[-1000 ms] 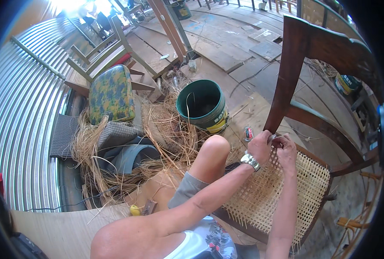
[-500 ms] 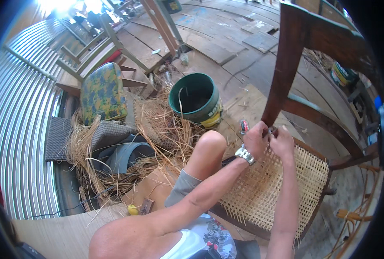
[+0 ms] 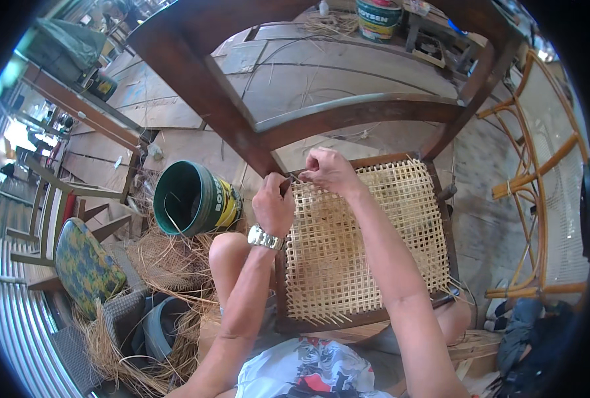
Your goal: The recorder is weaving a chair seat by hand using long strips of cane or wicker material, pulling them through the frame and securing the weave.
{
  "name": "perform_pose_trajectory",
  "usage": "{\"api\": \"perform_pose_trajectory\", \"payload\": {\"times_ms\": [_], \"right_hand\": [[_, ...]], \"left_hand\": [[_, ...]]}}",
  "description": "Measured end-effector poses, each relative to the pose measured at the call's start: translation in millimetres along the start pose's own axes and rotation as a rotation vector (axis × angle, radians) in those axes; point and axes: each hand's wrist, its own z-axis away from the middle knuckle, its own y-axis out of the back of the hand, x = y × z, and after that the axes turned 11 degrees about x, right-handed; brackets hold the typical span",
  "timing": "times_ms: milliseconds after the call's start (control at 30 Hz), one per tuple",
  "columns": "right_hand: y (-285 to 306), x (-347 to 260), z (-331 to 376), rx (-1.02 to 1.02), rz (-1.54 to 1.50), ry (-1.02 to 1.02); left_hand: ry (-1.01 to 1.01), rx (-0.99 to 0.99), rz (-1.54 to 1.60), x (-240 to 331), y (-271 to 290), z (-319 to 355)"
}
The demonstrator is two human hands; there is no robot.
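A dark wooden chair (image 3: pixel 245 123) stands in front of me, its seat filled with an open-weave cane panel (image 3: pixel 368 245). Loose cane ends stick out along the panel's near edge. At the back left corner of the seat, by the foot of the backrest post, my left hand (image 3: pixel 273 205) is closed with the fingers curled; a metal watch (image 3: pixel 265 237) circles that wrist. My right hand (image 3: pixel 331 171) is just right of it, above the seat's back edge, fingers pinched together. Whatever either pinch holds is too small to make out.
Left of the chair stands a green bucket (image 3: pixel 199 199), with scraps of cane strands (image 3: pixel 176 259) around it. A camouflage-patterned cushion (image 3: pixel 89 259) leans farther left. To the right is a rattan-framed piece (image 3: pixel 540 179). Another paint bucket (image 3: pixel 378 20) stands far back.
My view has swung to the right, so the chair now sits in the middle. Both hands stay at the same seat corner; the right has turned and drawn slightly apart from the left.
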Motion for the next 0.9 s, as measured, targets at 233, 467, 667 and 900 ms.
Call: {"api": "perform_pose_trajectory", "payload": {"times_ms": [233, 467, 667, 900], "right_hand": [[-23.6, 13.8, -0.5, 0.115, 0.063, 0.474], [-25.4, 15.3, -4.2, -0.006, 0.113, 0.531], [-35.4, 10.1, 5.4, 0.190, 0.163, 0.467], [-24.9, 7.4, 9.2, 0.128, 0.086, 0.481]], "left_hand": [[-0.168, -0.147, -0.136, 7.2, 2.4, -11.0], [-0.268, -0.255, -0.168, 10.3, 3.6, -21.1], [-0.324, -0.336, -0.163, 10.7, -1.4, -29.5], [-0.356, -0.321, -0.122, 7.7, -1.9, -31.5]]}}
